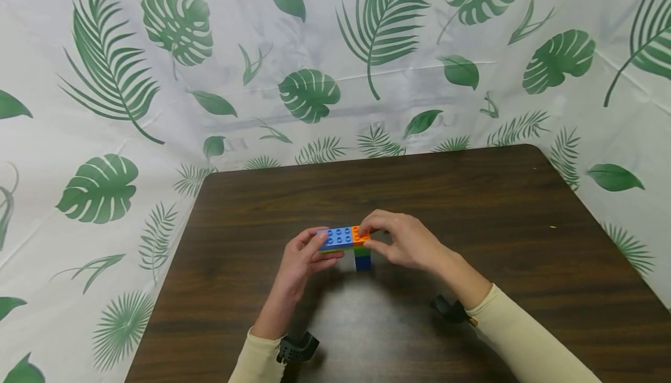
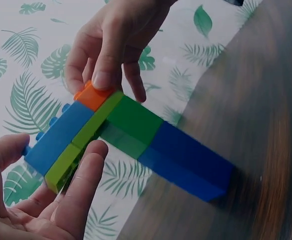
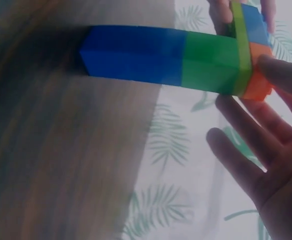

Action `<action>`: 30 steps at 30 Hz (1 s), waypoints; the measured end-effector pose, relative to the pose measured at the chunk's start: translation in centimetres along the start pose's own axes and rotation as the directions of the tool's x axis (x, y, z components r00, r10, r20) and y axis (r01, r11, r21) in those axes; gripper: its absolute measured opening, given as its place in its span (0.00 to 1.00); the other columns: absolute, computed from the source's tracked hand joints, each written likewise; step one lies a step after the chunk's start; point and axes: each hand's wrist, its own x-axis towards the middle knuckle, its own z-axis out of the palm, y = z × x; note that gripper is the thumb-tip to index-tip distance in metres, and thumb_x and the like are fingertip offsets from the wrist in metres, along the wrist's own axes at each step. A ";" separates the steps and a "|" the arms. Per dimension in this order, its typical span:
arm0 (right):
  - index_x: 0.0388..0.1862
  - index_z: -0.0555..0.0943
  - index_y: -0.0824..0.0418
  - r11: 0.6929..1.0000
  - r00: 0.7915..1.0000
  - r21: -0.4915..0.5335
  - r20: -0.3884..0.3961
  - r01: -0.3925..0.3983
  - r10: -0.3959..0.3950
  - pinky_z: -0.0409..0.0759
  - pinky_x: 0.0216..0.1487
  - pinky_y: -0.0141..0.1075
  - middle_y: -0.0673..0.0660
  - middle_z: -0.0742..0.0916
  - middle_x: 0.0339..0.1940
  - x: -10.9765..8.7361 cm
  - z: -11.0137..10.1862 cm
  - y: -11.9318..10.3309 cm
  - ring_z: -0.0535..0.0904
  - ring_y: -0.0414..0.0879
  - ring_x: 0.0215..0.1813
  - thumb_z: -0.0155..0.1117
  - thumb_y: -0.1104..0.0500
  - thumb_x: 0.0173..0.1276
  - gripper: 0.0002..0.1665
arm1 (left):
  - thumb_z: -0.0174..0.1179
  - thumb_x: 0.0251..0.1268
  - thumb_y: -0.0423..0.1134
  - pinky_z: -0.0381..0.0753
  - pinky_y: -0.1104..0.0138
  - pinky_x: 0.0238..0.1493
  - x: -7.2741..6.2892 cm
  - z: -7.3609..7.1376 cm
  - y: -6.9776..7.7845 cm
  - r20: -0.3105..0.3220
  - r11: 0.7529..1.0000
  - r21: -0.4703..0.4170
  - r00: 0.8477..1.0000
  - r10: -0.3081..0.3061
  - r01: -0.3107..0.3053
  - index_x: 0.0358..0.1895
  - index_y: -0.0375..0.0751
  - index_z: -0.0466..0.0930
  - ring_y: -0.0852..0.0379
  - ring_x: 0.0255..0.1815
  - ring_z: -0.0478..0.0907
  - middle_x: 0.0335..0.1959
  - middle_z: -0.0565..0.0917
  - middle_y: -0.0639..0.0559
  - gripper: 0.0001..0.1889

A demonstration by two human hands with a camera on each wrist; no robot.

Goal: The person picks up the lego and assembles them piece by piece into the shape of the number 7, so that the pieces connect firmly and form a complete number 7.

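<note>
A toy brick build stands on the table, its column a dark blue brick (image 2: 185,160) below a green brick (image 2: 136,120). Across the top lies a thin lime green layer (image 2: 93,125) that juts out to the left. A light blue brick (image 1: 338,236) and an orange brick (image 1: 360,235) sit side by side on that layer. My left hand (image 1: 304,258) grips the jutting left end, thumb by the light blue brick and fingers underneath. With thumb and fingers, my right hand (image 1: 406,240) pinches the orange brick at the right end.
The dark wooden table (image 1: 251,208) has its far edge against a white curtain (image 1: 236,121) printed with green leaves. A small pale speck (image 1: 553,227) lies toward the table's right side. Each wrist carries a black camera (image 1: 297,348).
</note>
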 end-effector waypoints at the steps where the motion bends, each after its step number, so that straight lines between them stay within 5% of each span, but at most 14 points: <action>1: 0.46 0.82 0.48 1.000 1.000 0.011 -0.005 0.000 0.000 0.82 0.47 0.41 0.41 0.83 0.48 -0.1 0.1 0.0 0.78 0.36 0.44 0.73 0.57 0.62 0.14 | 0.61 0.69 0.48 0.80 0.53 0.46 -0.1 -0.1 0.0 -0.005 1.000 0.012 1.000 0.005 -0.005 0.60 0.35 0.73 0.43 0.42 0.86 0.48 0.83 0.40 0.24; 15: 0.54 0.81 0.47 0.979 0.998 0.202 -0.052 -0.008 0.019 0.82 0.49 0.38 0.41 0.81 0.53 -0.6 0.9 1.5 0.78 0.40 0.52 0.72 0.62 0.63 0.21 | 0.65 0.66 0.35 0.81 0.52 0.51 -0.7 -1.2 0.1 0.013 0.992 0.066 0.994 0.107 -0.108 0.60 0.38 0.75 0.42 0.49 0.82 0.58 0.76 0.40 0.20; 20: 0.59 0.79 0.49 0.966 0.994 0.253 -0.073 -0.055 0.075 0.82 0.46 0.35 0.45 0.83 0.54 -0.6 0.9 2.0 0.81 0.41 0.50 0.71 0.61 0.64 0.24 | 0.64 0.66 0.32 0.81 0.53 0.50 -0.6 -1.0 0.3 0.027 0.982 0.101 0.987 0.160 -0.162 0.59 0.38 0.76 0.42 0.48 0.83 0.58 0.76 0.41 0.19; 30: 0.57 0.79 0.58 0.887 0.958 0.418 -0.113 -0.193 0.262 0.82 0.46 0.37 0.54 0.85 0.52 -0.3 1.3 2.5 0.84 0.46 0.46 0.71 0.61 0.64 0.22 | 0.66 0.63 0.33 0.83 0.55 0.45 0.1 -0.5 0.3 -0.056 0.986 0.111 0.990 0.132 -0.126 0.57 0.35 0.77 0.44 0.42 0.85 0.53 0.80 0.38 0.19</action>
